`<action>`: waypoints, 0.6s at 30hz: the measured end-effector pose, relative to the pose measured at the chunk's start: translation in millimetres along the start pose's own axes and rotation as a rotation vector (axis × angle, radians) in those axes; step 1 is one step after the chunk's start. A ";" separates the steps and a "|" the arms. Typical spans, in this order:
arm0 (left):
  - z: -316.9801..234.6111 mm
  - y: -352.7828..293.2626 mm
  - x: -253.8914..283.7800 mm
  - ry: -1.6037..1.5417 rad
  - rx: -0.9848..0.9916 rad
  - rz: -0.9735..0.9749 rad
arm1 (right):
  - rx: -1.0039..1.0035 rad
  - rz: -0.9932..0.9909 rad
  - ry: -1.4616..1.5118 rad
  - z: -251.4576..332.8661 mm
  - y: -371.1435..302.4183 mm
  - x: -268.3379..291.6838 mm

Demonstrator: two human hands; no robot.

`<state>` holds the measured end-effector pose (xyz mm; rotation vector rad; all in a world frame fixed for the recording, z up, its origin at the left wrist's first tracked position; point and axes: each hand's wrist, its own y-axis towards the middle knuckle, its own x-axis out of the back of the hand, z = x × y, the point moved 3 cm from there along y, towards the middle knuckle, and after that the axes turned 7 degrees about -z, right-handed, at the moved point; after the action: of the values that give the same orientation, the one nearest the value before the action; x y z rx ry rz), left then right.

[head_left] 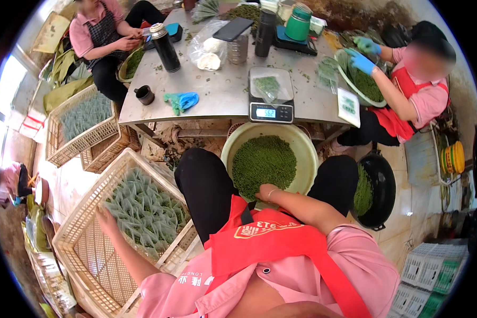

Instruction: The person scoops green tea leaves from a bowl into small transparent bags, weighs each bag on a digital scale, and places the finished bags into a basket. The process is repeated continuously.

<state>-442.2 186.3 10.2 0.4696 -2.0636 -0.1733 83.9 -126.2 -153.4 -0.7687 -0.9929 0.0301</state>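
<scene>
Right hand (266, 194) in green bits (265, 161); fingertips hidden, grip can't be told. Basin (307, 156) sits between the knees (202, 168), probably for short reach. Left hand (107, 220) beside filled bags (143, 212) in the crate (98, 254), finger closure unclear. Scale (284, 94) at table (217, 90) edge, presumably for easy reading.
</scene>
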 end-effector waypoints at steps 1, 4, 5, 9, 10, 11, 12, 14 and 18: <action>-29.6 -4.5 -2.0 -0.108 -0.051 -0.010 | 0.034 -0.024 0.038 3.8 10.8 -9.8; -128.1 -45.3 -15.0 -0.177 -0.165 0.155 | 0.173 -0.069 0.164 11.0 24.3 -31.0; -161.1 -64.0 -23.6 -0.224 -0.271 0.157 | 0.230 -0.080 0.209 13.4 26.2 -31.2; -290.3 -144.2 -51.7 -0.504 -0.805 0.314 | 0.140 -0.207 0.314 -12.7 20.3 1.2; -314.4 -168.3 -59.6 -0.557 -0.913 0.329 | 0.006 -0.153 0.487 -13.0 0.9 30.0; -336.1 -193.2 -64.0 -0.586 -1.025 0.269 | 0.007 -0.216 0.540 -15.3 -8.2 46.4; -348.9 -213.2 -79.4 -0.640 -1.075 0.424 | 0.009 -0.290 0.586 -16.3 -14.4 59.9; -379.6 -259.4 -83.9 -0.413 -1.093 0.816 | -0.013 -0.290 0.797 -13.4 -30.8 85.2; -372.3 -318.1 -136.1 -0.446 -0.993 1.017 | 0.127 -0.331 1.109 -4.2 -57.2 120.1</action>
<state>19.5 -25.7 -5.4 -1.2850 -2.0635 -0.6603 137.6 -128.1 -31.6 -0.3803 -0.0398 -0.5606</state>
